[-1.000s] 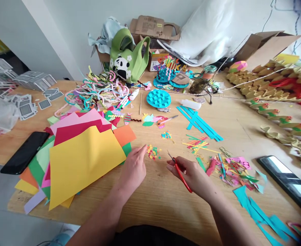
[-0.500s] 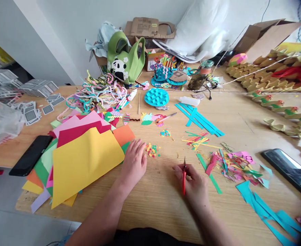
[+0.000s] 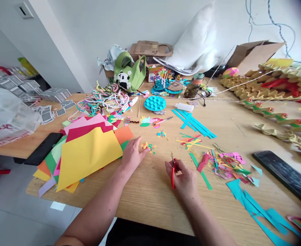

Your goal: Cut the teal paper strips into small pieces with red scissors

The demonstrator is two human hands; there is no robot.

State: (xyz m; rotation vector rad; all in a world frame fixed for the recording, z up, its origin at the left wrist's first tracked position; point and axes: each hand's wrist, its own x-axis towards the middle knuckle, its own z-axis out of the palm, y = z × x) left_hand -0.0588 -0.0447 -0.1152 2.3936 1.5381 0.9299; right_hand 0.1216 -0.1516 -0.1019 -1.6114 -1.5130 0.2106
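My left hand (image 3: pixel 133 154) rests on the table beside the stacked coloured paper. Its fingers are stretched out and the thumb is apart, its tip at the edge of a small pile of red, yellow and green paper dots (image 3: pixel 152 148). My right hand (image 3: pixel 185 176) is closed around red-handled scissors (image 3: pixel 173 174), their short blades pointing away from me. A yellow sheet (image 3: pixel 89 155) lies on top of the paper stack, left of my left hand. Behind the dots is a smaller pile of blue and yellow bits (image 3: pixel 161 134). Green strips (image 3: pixel 201 171) lie right of the scissors.
Coloured paper scraps (image 3: pixel 227 164) and blue offcuts (image 3: pixel 258 205) spread on the right, near a phone (image 3: pixel 281 174). Another phone (image 3: pixel 43 148) lies at the left edge. Pipe cleaners (image 3: pixel 104 99), a blue plate (image 3: pixel 155 103) and a green panda bag (image 3: pixel 130 73) stand farther back.
My left thumb has moved out to the dots. My right hand has turned the scissors, so more of the red handles shows. The view has tilted up and shifted left.
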